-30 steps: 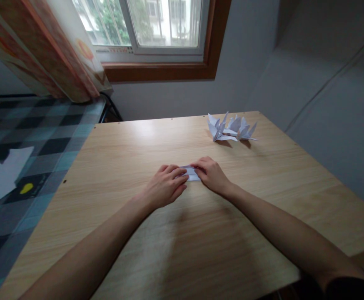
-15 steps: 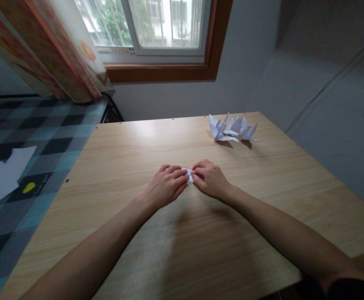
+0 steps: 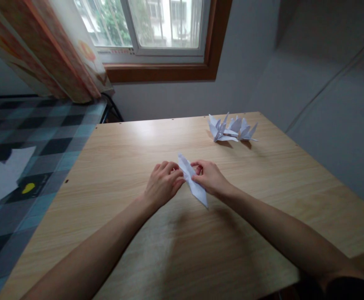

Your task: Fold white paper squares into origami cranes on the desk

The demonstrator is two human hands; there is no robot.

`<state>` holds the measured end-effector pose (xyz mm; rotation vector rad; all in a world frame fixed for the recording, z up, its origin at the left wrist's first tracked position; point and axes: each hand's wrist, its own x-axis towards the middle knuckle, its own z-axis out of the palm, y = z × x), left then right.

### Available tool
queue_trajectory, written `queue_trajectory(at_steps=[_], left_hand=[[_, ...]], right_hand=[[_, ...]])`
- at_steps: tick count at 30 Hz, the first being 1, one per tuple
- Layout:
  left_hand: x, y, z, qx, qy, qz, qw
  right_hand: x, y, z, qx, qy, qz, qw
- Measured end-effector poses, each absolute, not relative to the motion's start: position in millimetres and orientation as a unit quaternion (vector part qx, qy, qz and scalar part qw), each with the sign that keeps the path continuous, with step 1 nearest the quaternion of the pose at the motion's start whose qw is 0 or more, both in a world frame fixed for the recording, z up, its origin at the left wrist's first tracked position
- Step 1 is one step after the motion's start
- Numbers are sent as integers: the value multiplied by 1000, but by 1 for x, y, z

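A narrow folded piece of white paper (image 3: pixel 196 187) is held between my hands above the middle of the wooden table (image 3: pixel 132 154). It lies aslant, one pointed end toward me and the other away. My right hand (image 3: pixel 211 178) pinches its right side between thumb and fingers. On the other side, the curled fingertips of my left hand (image 3: pixel 165 182) are closed on the paper's left edge, partly hidden behind it. Several folded white paper cranes (image 3: pixel 221 129) stand grouped at the table's back right.
Left of the table, a surface with a checked cloth (image 3: pixel 57 146) bears loose white paper sheets (image 3: pixel 1 183). A window (image 3: pixel 169 25) with a brown frame is in the wall beyond, beside a patterned curtain (image 3: pixel 60 54). A cable (image 3: pixel 328 83) runs along the right wall.
The folded paper, earlier flat under my fingers and mostly covered, is now lifted and turned lengthwise, showing its long shape. My fingers have shifted from pressing down to pinching its sides.
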<state>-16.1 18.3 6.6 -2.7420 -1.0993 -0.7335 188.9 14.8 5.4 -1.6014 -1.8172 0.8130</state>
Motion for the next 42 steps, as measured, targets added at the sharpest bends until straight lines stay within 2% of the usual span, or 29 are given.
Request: queue_trajectory(at_steps=[3, 7, 12, 14, 18, 21, 23, 28, 33, 42], left_hand=[[-15, 19, 7, -889, -393, -236, 21], [-13, 19, 11, -881, -402, -247, -34], [-10, 19, 12, -766, -476, -420, -105], [-6, 19, 10, -720, -492, -445, -204], [5, 18, 6, -583, -434, -494, -476], [11, 15, 6, -521, -366, -509, -580], [12, 13, 7, -511, -358, -500, -600], [9, 13, 7, -523, -382, -498, -578], [9, 14, 5, -516, -376, -506, -580], [10, 10, 5, -541, -386, -482, -571]], right_hand=[[188, 14, 1, -602, -663, 313, 316], [184, 13, -2, -580, -603, 361, 412], [176, 11, 3, -518, -495, 461, 524], [173, 8, 6, -489, -469, 494, 545], [167, 1, 8, -439, -413, 554, 573], [163, -4, 7, -418, -393, 592, 567], [161, -5, 4, -415, -401, 596, 558], [162, -3, -3, -433, -421, 556, 571], [163, -2, -2, -422, -453, 573, 536], [162, -3, 1, -448, -446, 567, 527]])
